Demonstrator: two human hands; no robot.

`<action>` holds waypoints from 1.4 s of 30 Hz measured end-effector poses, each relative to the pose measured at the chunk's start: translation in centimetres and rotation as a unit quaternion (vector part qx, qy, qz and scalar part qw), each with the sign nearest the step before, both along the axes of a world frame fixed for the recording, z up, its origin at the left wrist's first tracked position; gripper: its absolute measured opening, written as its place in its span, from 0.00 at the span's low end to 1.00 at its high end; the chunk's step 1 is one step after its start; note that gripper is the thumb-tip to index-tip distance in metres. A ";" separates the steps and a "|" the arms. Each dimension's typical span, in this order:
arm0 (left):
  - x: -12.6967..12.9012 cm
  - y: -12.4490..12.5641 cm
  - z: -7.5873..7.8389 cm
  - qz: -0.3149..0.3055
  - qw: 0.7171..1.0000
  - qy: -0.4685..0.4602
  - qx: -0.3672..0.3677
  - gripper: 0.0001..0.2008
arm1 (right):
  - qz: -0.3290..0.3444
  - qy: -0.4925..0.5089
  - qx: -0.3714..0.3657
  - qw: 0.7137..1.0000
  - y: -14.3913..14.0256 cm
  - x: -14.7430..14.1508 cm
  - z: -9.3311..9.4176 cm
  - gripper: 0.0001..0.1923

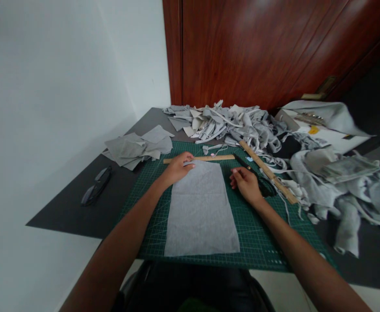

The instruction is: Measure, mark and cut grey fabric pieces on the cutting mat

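The left hand (178,167) lies flat, fingers spread a little, on the far left corner of a grey fabric sheet (200,210), pressing it down and gripping nothing. The right hand (246,184) rests loosely curled on the green cutting mat (258,238) just beside the sheet's right edge, its fingertips pointing toward the cloth; it lies against the handles of black scissors (263,185), though whether any finger is through them cannot be told.

The sheet is a plain rectangle, lying flat along the middle of the mat with its near edge close to the mat's near border. Just beyond its far edge a short wooden ruler (206,158) lies crosswise, touching the left hand's fingertips. A longer wooden ruler (268,172) runs diagonally on the right, from the far side of the mat down toward the near right, just behind the scissors.

To the left, off the mat on the dark tabletop (73,212), sits a pair of dark glasses (95,186), and farther back a small stack of cut grey pieces (138,147). Across the far edge and down the right side spreads a heap of grey fabric scraps (242,123). Behind it all stands a reddish wooden door (258,47) beside a white wall (47,86)
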State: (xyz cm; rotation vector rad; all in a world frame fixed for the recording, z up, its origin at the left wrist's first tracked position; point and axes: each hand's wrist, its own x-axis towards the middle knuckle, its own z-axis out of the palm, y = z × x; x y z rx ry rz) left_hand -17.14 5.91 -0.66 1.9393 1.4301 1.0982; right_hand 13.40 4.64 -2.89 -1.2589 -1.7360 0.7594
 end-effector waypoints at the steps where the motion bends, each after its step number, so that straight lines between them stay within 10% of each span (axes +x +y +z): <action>1: 0.0 0.3 -0.1 -0.001 1.000 -0.025 -0.006 0.17 | -0.013 -0.009 0.003 1.000 0.7 0.0 0.1 0.30; 7: -0.9 0.9 -0.1 -0.024 0.988 -0.144 -0.048 0.31 | -0.019 -0.115 0.055 0.992 4.0 -0.7 1.8 0.24; 12: -0.7 0.3 1.0 -0.060 0.979 -0.184 -0.068 0.29 | 0.127 -0.256 0.160 0.945 4.2 -1.1 1.9 0.34; 19: -0.3 -0.1 2.3 -0.121 0.975 -0.184 -0.022 0.25 | 0.185 -0.101 0.099 0.973 5.2 -0.3 0.5 0.13; 24: -1.2 0.5 1.8 -0.085 0.981 -0.171 0.017 0.22 | 0.086 0.007 0.069 0.994 4.6 -1.7 0.1 0.15; 28: -1.1 0.4 1.6 -0.094 0.983 -0.158 0.015 0.22 | 0.050 -0.062 0.083 0.993 3.4 -2.9 0.0 0.37; 34: -0.9 0.1 1.8 -0.106 0.984 -0.142 0.017 0.20 | 0.091 -0.049 0.103 0.989 3.7 -2.6 -0.2 0.05; 42: -1.6 0.0 1.5 0.027 0.999 -0.007 0.035 0.05 | -0.015 0.121 0.074 0.990 4.9 -1.8 -0.1 0.06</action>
